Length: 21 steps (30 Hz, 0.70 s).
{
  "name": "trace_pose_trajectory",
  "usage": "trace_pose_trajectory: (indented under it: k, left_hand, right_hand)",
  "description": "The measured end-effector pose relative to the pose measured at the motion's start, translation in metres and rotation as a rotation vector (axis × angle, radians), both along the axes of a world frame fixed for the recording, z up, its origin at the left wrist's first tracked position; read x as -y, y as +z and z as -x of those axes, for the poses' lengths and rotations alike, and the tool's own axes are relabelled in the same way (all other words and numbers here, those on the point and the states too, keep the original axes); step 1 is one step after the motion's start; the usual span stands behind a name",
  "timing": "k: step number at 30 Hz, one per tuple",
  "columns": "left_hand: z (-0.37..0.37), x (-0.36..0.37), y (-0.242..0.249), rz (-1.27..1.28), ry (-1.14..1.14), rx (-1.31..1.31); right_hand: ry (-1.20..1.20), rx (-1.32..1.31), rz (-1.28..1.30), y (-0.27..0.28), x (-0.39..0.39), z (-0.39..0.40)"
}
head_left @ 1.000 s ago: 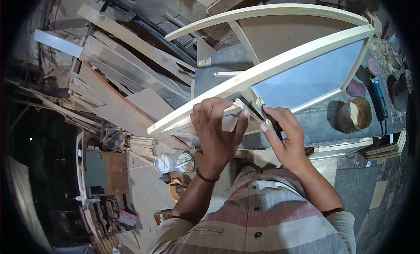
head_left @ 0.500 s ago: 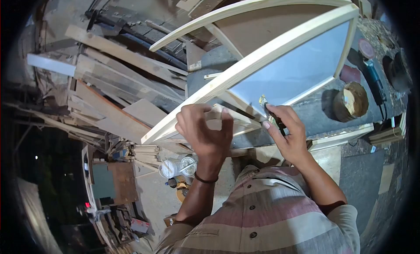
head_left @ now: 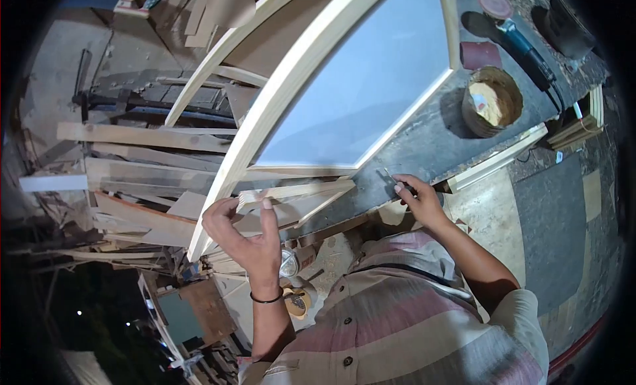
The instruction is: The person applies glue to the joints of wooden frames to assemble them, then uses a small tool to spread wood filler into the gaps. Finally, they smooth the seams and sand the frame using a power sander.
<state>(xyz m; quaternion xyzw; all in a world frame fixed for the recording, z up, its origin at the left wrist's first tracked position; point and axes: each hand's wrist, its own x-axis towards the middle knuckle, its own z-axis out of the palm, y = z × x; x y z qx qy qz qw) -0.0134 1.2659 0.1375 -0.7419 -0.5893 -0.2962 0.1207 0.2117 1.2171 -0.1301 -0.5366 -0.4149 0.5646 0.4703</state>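
The arched pale wooden frame, with a bluish-white panel inside it, lies across the grey worktable. Near its lower left end, my left hand has thumb and fingers curled around the grooved end of a pale wooden strip. My right hand grips a slim tool with a thin metal tip, over the table just right of the frame's corner. Its handle is mostly hidden in my fingers.
A tin holding pale material stands right of the frame. Behind it are a teal power tool, a reddish cylinder and a dark bucket. Loose boards pile up at left. Below my left hand sits a clear container.
The view has swung, so the frame and tin sit further left. My right hand has drawn away from the frame's joint with the tool. My left hand is now at the strip's end.
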Motion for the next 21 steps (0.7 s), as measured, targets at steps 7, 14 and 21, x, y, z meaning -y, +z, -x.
trace_pose_trajectory:
  k: [7, 14, 21]
  left_hand:
    - [0.010, 0.000, -0.004, 0.007, -0.021, 0.012]
    - [0.019, -0.001, -0.020, -0.071, -0.051, 0.128]
    - [0.020, -0.003, -0.023, -0.109, -0.032, 0.121]
  right_hand:
    - [0.085, -0.188, 0.188, -0.022, -0.005, 0.015]
    - [0.134, -0.500, 0.293, -0.022, -0.034, 0.059]
    - [0.124, -0.510, 0.189, -0.045, -0.031, 0.101]
